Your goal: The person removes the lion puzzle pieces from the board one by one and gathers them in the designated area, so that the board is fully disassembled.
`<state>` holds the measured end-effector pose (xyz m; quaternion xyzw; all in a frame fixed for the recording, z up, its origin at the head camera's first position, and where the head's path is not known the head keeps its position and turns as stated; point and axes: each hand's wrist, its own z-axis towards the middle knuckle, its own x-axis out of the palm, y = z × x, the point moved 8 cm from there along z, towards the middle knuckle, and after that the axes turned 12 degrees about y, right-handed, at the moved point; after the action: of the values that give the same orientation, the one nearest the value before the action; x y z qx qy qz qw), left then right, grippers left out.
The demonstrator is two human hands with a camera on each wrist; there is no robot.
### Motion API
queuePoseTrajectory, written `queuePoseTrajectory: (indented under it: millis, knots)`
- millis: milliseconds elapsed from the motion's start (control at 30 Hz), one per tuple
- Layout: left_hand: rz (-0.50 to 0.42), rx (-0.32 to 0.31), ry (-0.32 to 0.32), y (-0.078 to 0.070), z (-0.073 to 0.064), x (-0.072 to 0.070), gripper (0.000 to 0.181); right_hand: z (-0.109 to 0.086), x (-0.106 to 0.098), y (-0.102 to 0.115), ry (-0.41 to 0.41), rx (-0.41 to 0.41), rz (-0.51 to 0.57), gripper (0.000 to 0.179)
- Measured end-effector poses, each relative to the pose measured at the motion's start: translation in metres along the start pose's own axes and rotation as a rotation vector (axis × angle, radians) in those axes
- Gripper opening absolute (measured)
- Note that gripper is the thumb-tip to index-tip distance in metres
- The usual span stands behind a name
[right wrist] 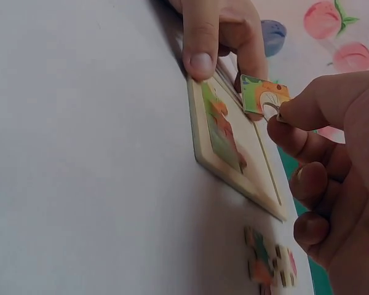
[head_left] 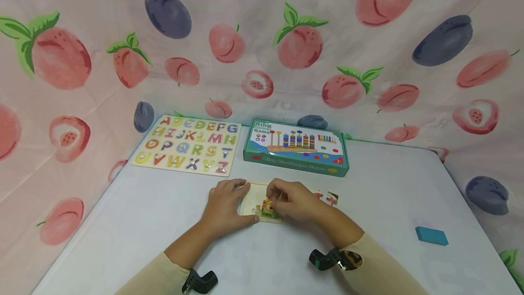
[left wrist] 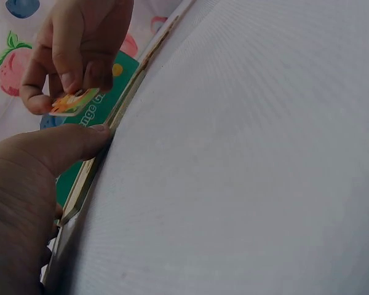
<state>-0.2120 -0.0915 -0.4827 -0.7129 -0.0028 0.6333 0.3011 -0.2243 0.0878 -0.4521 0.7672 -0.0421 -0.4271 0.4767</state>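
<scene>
A small wooden jigsaw board (head_left: 254,193) with a raised rim lies on the table, some picture pieces (right wrist: 223,132) set along its near side. My left hand (head_left: 223,207) holds the board at its left end, thumb on the near edge and fingers toward the far edge. Above the board, my right hand (head_left: 296,200) pinches a jigsaw piece (right wrist: 264,95) between thumb and index finger. Orange and green show on that piece, which is tilted and apart from the board in the right wrist view. Loose jigsaw pieces (right wrist: 261,255) lie just right of the board.
Behind the hands lie an alphabet board (head_left: 188,144) at left and a green Ring Challenge Game box (head_left: 296,148). A blue block (head_left: 431,236) sits on the white table (head_left: 385,195) at right. A fruit-print cloth (head_left: 262,58) hangs behind.
</scene>
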Motion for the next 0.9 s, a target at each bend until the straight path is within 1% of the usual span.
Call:
queuePoseTrajectory:
  millis: [333,500,700,800,900]
  knots:
    - [-0.019,-0.003,0.003,-0.001,0.000,0.000,0.091,-0.032,-0.007,-0.021,-0.019,0.055,-0.039,0.016]
    - [-0.016,-0.012,0.010,-0.001,0.000,0.000,0.091,-0.046,-0.007,-0.027,-0.002,0.083,-0.079,0.018]
    - [-0.023,-0.021,0.011,-0.001,0.000,-0.001,0.092,-0.055,-0.009,-0.027,0.001,0.066,-0.166,0.017]
    - [-0.027,-0.020,0.013,0.000,0.000,0.000,0.091,-0.058,-0.008,-0.029,-0.004,0.087,-0.193,0.017]
    - [-0.028,-0.015,0.014,0.000,0.001,0.002,0.091,-0.060,-0.005,-0.031,0.000,0.102,-0.196,0.017]
